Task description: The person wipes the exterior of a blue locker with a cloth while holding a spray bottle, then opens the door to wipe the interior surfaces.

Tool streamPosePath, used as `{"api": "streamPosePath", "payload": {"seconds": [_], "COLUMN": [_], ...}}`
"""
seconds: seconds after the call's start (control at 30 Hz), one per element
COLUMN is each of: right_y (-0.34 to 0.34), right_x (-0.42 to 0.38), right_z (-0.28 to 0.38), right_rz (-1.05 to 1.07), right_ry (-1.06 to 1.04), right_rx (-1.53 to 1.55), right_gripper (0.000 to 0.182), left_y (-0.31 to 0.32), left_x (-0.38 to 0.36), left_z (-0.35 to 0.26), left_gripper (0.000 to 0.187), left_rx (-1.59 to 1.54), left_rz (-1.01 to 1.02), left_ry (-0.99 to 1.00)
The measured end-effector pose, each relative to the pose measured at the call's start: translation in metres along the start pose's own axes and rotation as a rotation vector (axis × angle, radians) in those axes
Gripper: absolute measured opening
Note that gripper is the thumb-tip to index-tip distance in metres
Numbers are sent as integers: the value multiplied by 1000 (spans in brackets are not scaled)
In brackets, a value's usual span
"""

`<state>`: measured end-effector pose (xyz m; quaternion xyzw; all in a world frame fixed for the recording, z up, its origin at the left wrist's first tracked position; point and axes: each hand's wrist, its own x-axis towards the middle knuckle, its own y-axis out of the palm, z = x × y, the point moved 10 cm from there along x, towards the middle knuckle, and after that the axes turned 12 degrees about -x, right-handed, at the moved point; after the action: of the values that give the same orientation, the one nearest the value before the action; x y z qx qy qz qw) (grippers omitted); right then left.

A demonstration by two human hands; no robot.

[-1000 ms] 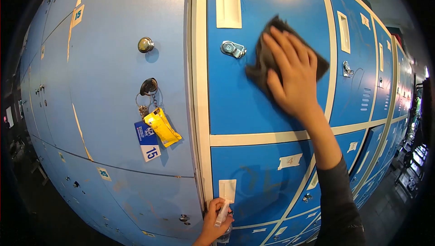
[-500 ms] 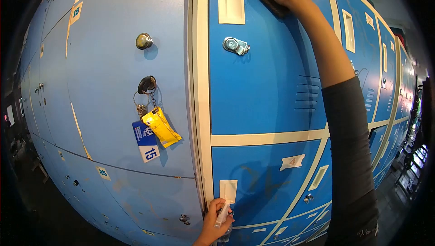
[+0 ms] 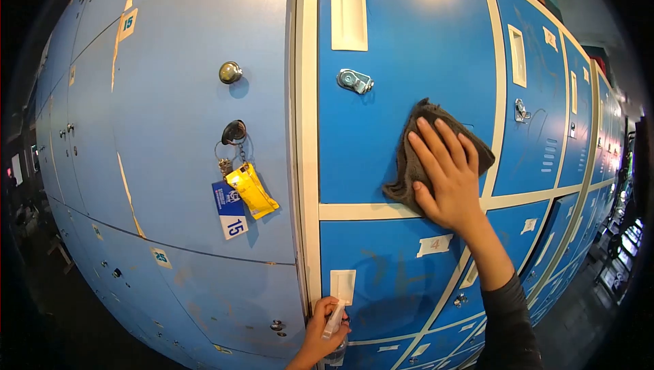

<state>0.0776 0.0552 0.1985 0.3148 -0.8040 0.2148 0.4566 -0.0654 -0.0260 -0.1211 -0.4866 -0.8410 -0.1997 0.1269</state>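
My right hand (image 3: 446, 179) holds a dark grey cloth (image 3: 410, 159) pressed to the lower right of a bright blue locker door (image 3: 402, 125), over its vents. The fingers lie spread across the cloth. Low down, my left hand (image 3: 320, 336) is closed around a clear spray bottle (image 3: 336, 349) with a whitish trigger head, close to the white recessed handle (image 3: 343, 287) of the locker below. Part of the bottle is hidden behind the fingers. On the upper door are another white recessed handle (image 3: 349, 16) and a metal hasp lock (image 3: 355, 81).
Paler blue lockers (image 3: 191, 152) stand at left, with a round knob (image 3: 230, 72) and keys carrying a yellow tag (image 3: 253, 190) and a number 15 tag (image 3: 234, 217) sticking out. More blue lockers (image 3: 531, 98) recede to the right; one lower door (image 3: 555, 230) appears ajar.
My right hand and the cloth have moved down from the top of the upper door to its lower right. My left hand stays low with the bottle. The view has shifted slightly.
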Motion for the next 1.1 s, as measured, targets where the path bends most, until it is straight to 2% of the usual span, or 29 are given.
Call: {"api": "streamPosePath", "payload": {"seconds": [0.13,0.27,0.33,0.4,0.43,0.53,0.67,0.77,0.87,0.93,0.97,1.07,1.1], "right_y": [-8,-4,-11,-2,0,3,5,7,5,3,7,3,2], "right_x": [56,158,215,266,284,316,318,289,247,211,199,188,191], "right_z": [-27,-61,-64,-55,-51,-44,-35,-15,8,23,25,27,26], "right_rz": [-134,-455,-450,-465,-438,-410,-417,-419,-321,-425,-398,-400,-417], "right_ry": [-20,-37,-56,-152,-138,-73,-45,-135,-239,-349,-373,-367,-349], "right_rx": [39,3,78,29,-16,-56,-73,-2,105,7,79,73,59], "right_gripper": [66,56,53,55,57,59,59,58,59,53,53,53,53], "left_y": [2,1,0,-3,-2,-4,-4,-3,0,1,0,-1,0], "left_x": [0,0,0,0,0,-2,-2,-5,-5,-5,-6,-2,-2], "left_z": [-5,-1,2,8,8,13,11,-8,-13,-11,-10,2,1], "left_gripper": [54,53,53,55,56,56,55,50,49,52,54,55,55], "left_rx": [-2,-3,5,8,19,-29,-15,160,162,114,91,50,53], "left_rz": [17,16,10,-3,21,3,14,-42,-52,-39,-32,6,1], "left_ry": [27,15,-2,-23,22,-34,-60,172,170,119,93,-48,-39]}}
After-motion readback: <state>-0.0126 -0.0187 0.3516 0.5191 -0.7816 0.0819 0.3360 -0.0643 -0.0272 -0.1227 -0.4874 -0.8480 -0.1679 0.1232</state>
